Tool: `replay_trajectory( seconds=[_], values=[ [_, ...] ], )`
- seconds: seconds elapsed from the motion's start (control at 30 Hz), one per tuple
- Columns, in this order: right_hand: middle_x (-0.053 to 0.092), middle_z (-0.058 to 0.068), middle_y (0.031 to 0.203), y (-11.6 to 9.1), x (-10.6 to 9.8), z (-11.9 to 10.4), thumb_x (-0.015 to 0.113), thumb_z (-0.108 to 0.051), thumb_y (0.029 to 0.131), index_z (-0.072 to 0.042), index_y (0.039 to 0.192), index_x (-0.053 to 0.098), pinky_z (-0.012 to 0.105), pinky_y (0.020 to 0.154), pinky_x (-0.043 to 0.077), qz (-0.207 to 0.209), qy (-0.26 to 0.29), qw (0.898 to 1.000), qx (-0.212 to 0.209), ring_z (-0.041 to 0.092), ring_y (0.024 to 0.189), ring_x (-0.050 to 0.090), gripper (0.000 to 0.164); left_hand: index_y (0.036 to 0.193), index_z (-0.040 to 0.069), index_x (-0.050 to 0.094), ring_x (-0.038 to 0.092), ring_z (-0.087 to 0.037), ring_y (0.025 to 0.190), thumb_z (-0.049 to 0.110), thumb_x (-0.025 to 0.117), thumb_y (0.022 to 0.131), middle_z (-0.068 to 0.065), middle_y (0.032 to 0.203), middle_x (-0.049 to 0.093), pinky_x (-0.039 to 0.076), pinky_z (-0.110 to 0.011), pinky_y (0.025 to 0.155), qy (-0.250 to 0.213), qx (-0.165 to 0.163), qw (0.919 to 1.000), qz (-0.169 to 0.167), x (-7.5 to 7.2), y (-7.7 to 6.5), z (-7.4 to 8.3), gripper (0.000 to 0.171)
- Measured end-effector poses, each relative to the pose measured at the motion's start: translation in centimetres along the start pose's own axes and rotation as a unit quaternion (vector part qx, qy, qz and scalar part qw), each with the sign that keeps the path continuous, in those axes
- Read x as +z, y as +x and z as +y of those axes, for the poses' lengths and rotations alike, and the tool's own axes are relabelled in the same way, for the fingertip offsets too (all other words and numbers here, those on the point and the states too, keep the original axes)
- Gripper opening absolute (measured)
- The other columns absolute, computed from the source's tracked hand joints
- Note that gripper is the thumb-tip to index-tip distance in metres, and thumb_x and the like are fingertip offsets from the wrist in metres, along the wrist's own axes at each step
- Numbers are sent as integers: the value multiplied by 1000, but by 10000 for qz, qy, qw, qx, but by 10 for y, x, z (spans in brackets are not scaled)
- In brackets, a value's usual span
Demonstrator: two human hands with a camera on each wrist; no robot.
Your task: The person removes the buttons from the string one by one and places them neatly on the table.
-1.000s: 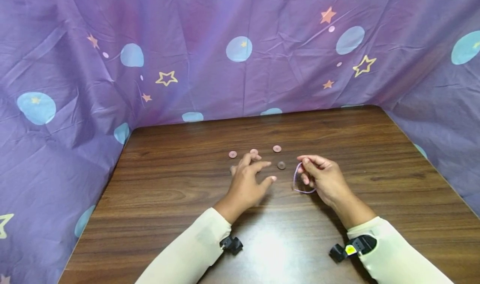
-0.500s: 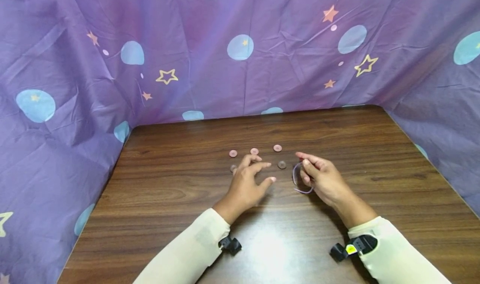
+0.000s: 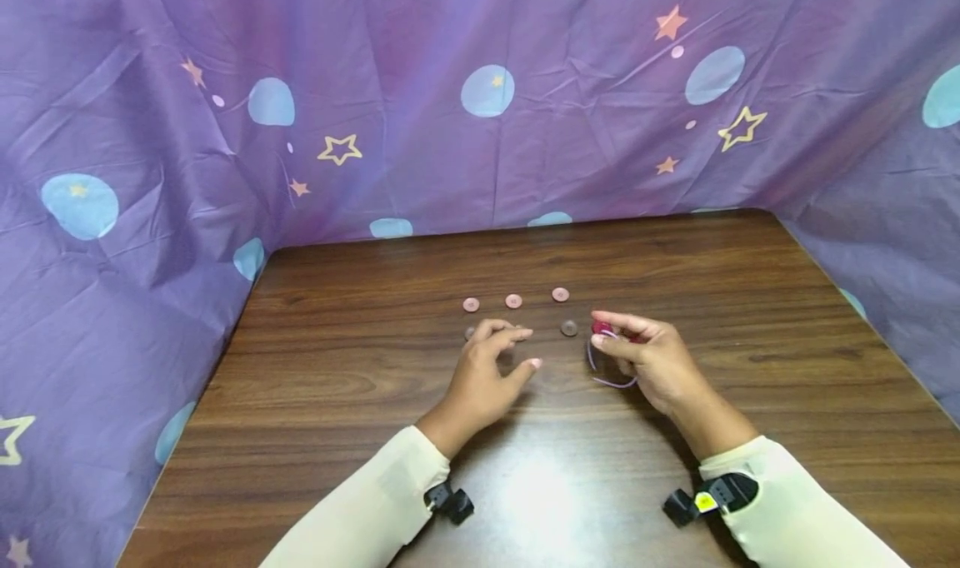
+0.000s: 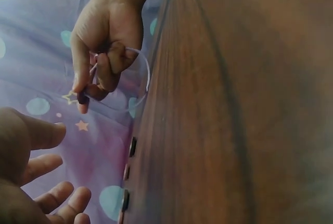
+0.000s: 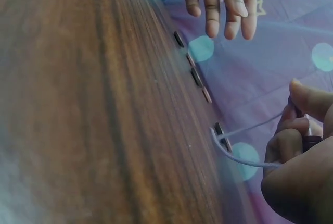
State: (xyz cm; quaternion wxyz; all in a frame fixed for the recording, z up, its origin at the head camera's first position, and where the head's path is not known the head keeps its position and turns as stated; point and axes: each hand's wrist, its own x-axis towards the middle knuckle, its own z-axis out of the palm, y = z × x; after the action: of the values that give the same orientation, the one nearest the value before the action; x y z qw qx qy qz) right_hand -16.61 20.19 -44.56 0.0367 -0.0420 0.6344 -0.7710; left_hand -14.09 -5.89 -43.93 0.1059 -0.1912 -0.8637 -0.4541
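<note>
Left hand (image 3: 480, 378) spread, apparently raised, right hand (image 3: 654, 358) pinching

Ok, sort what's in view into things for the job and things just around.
In the job:
purple cord and red piece, in the right hand
probably also the pink buttons and dark buttons on the table

Just around:
starry backdrop
black wrist devices

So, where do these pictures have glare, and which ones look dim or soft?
Head view: white glare on the wooden tabletop between the sleeves; left wrist view: dimmer, wooden tabletop soft towards the right; right wrist view: also dim, pale sheen at lower left, the right hand rather dark.
</note>
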Motion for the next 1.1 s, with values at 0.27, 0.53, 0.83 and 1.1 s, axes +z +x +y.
replay_trajectory(
  seconds=[0.27,0.53,0.83,1.1],
  values=[
    [69,-10,81,-1,0,-1,71,18,92,-26,109,87,15,51,41,-148,104,9995,-267,2,63,50,49,130,0,75,71,-36,106,9,85,92,-18,127,68,62,-48,97,-533,-150,9985,20,0,-5,-6,39],
    [80,-12,101,-5,1,0,67,8,100,-26,118,84,20,49,37,-889,-32,9960,-52,2,55,45,42,126,1,77,72,-37,104,8,85,92,-19,125,68,63,-46,95,-511,-237,9983,126,2,-8,-9,36],
    [70,-12,85,-5,0,3,68,5,102,-21,124,82,28,45,22,-941,-352,9949,-50,0,51,41,37,125,0,77,74,-37,103,6,84,91,-19,124,68,64,-46,95,-699,-252,9971,156,1,-8,-7,35],
    [69,-11,77,-6,4,3,75,9,95,-25,117,85,17,43,34,-377,-914,9941,-457,-2,52,44,42,125,0,77,73,-37,103,4,84,91,-19,124,70,65,-46,94,-927,-225,9952,201,-1,-7,-7,35]
  ],
)
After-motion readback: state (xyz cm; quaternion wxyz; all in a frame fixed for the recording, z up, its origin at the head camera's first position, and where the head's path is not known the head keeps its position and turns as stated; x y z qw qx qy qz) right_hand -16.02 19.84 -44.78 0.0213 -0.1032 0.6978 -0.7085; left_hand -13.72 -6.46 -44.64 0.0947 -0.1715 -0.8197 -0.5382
